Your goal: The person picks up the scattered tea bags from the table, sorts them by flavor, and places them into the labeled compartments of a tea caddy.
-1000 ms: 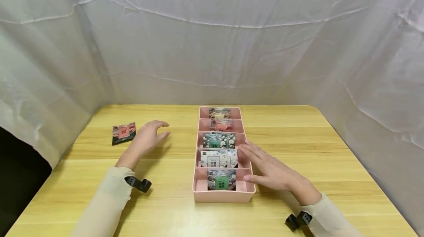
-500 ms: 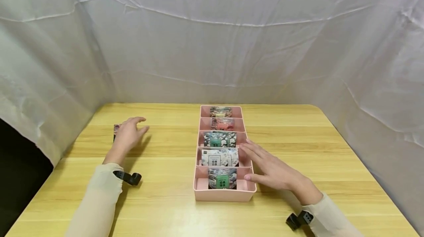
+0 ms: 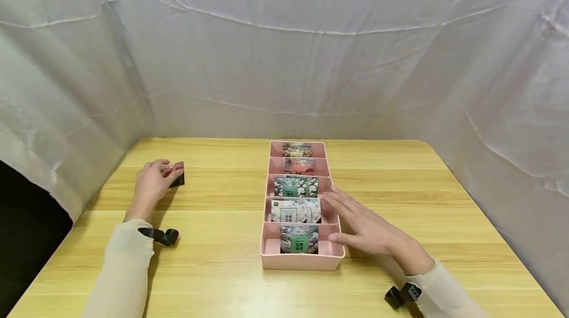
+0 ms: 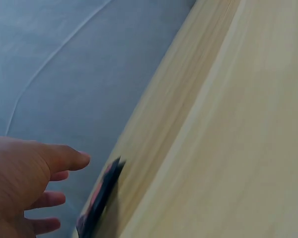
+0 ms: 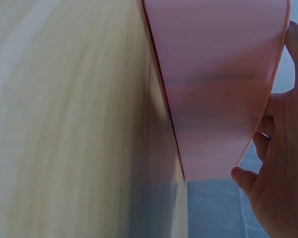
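A red and black tea sachet [image 3: 180,180] lies on the far left of the table. My left hand [image 3: 148,183] reaches over its left part, thumb and fingers apart, hiding some of it. In the left wrist view the sachet [image 4: 100,198] shows just beyond the thumb, with a gap between them. A long pink divided box [image 3: 300,262] stands mid-table. Loosely extended, my right hand [image 3: 371,229] rests along its right rim, thumb by the nearest compartment. The right wrist view shows fingertips right at the rim, outside the box's pink side wall [image 5: 216,94].
Each box compartment holds tea sachets: green-labelled [image 3: 299,241] nearest, then white [image 3: 289,213], dark green [image 3: 286,188], red [image 3: 299,166] and yellow-labelled [image 3: 298,150] at the back. Pale cloth [image 3: 284,61] hangs behind and beside the wooden table [image 3: 213,268].
My left hand has moved left, passing over the tea sachet, and now stands at its left side with fingers over it. My right hand stays at the box's rim.
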`<act>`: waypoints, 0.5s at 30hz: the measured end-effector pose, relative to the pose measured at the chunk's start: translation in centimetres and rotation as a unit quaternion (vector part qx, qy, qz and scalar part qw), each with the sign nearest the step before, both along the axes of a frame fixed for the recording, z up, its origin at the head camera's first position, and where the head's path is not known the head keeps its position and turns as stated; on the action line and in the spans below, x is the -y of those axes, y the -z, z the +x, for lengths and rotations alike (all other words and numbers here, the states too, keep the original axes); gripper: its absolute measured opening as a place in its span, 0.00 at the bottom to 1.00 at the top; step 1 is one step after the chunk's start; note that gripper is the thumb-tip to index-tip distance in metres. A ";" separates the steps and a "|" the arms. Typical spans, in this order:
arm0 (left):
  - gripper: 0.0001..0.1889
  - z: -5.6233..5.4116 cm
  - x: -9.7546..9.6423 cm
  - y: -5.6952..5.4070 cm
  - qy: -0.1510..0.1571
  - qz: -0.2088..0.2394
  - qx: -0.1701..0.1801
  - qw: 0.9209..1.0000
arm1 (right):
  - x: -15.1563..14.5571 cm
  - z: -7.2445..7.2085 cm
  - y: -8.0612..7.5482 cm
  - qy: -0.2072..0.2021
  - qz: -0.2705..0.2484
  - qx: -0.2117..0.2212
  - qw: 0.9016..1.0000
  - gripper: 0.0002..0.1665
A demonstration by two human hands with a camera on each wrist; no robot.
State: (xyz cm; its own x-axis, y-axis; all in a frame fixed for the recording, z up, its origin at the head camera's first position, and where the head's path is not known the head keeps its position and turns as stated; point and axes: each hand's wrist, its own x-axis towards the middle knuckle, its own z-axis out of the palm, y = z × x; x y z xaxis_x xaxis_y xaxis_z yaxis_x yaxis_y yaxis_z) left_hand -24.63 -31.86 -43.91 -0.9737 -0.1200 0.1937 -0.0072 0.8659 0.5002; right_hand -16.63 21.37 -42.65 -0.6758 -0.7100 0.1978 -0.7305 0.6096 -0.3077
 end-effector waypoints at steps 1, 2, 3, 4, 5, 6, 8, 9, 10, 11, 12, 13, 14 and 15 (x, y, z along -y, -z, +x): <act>0.30 0.0 0.2 0.1 -0.004 0.002 0.005 1.000 | 0.0 0.0 0.0 0.001 0.001 0.002 1.000 0.49; 0.30 0.1 0.4 0.1 -0.008 0.003 0.009 1.000 | 0.0 0.0 0.0 0.001 0.001 0.003 1.000 0.49; 0.31 0.1 0.6 0.2 -0.010 0.002 0.012 1.000 | 0.0 0.0 0.0 0.002 0.002 0.003 1.000 0.49; 0.31 0.2 0.8 0.3 -0.012 0.002 0.016 1.000 | 0.0 0.0 -0.1 0.003 0.002 0.004 1.000 0.49; 0.32 0.2 0.9 0.3 -0.013 0.001 0.019 1.000 | 0.0 0.1 -0.1 0.003 0.002 0.005 1.000 0.49; 0.33 0.2 1.0 0.3 -0.013 0.000 0.022 1.000 | 0.0 0.1 -0.1 0.003 0.002 0.005 1.000 0.49; 0.35 0.3 1.2 0.4 -0.013 0.002 0.038 0.999 | 0.0 0.1 -0.1 0.003 0.001 0.004 1.000 0.49; 0.36 0.3 1.2 0.5 -0.014 0.006 0.048 0.999 | 0.0 0.1 -0.1 0.003 0.001 0.003 1.000 0.49; 0.37 0.3 1.3 0.5 -0.015 0.012 0.059 0.998 | 0.0 0.1 -0.1 0.002 0.000 0.004 1.000 0.49; 0.38 0.3 1.3 0.5 -0.016 0.017 0.069 0.997 | 0.0 0.1 -0.1 0.002 -0.001 0.003 1.000 0.49; 0.39 0.3 1.4 0.6 -0.017 0.022 0.078 0.997 | 0.0 0.1 -0.1 0.002 -0.002 0.003 1.000 0.49; 0.40 0.3 1.4 0.6 -0.018 0.025 0.084 0.996 | 0.0 0.1 -0.1 0.002 -0.002 0.003 1.000 0.49; 0.40 0.3 1.4 0.6 -0.019 0.026 0.087 0.996 | 0.0 0.1 -0.1 0.001 -0.002 0.002 1.000 0.49; 0.41 0.2 1.5 0.7 -0.018 0.026 0.089 0.996 | 0.0 0.1 -0.1 0.000 -0.002 0.002 1.000 0.49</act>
State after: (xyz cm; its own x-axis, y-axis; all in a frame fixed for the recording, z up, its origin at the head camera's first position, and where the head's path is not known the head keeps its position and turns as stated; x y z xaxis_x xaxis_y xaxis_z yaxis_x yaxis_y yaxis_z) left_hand -24.39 -33.32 -44.57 -0.9868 -0.1617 0.0120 -0.1306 0.8366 0.5319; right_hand -16.55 21.35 -42.54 -0.6770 -0.7089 0.1977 -0.7288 0.6084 -0.3142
